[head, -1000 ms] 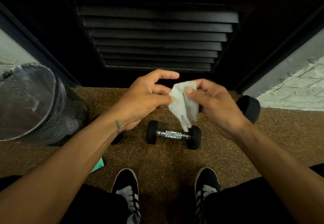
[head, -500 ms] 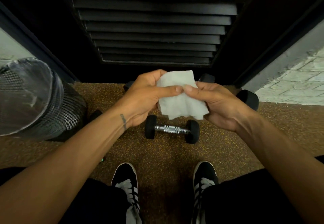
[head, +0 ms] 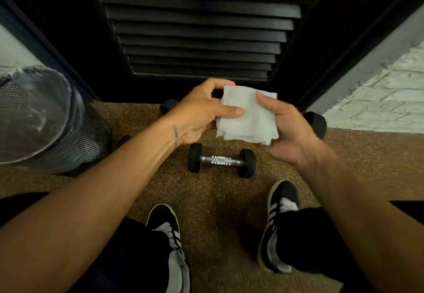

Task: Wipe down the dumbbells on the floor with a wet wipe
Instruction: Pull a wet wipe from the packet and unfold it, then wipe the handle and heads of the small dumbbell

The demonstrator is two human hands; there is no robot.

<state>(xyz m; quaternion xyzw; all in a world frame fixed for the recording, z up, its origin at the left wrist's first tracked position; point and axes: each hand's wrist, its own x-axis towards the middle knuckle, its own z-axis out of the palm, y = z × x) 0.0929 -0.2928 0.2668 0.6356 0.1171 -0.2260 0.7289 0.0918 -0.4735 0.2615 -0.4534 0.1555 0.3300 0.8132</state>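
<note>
A white wet wipe (head: pixel 249 118) is spread flat between both hands, above the floor. My left hand (head: pixel 202 111) pinches its left edge with thumb and fingers. My right hand (head: pixel 286 127) holds its right side, thumb on top. Below them a small dumbbell (head: pixel 221 160) with black ends and a chrome handle lies on the speckled brown floor, untouched. The black end of a second dumbbell (head: pixel 315 124) shows behind my right hand, and another black end (head: pixel 167 107) peeks out behind my left wrist.
A black mesh bin (head: pixel 52 123) lined with clear plastic stands at the left. A dark louvred door (head: pixel 199 35) closes off the far side. White brick wall (head: pixel 385 100) at the right. My two shoes (head: pixel 169 230) stand on the floor below the dumbbell.
The wipe went from a crumpled hanging bunch to an unfolded flat sheet held by both hands. The hands stayed above the dumbbell, which has not moved.
</note>
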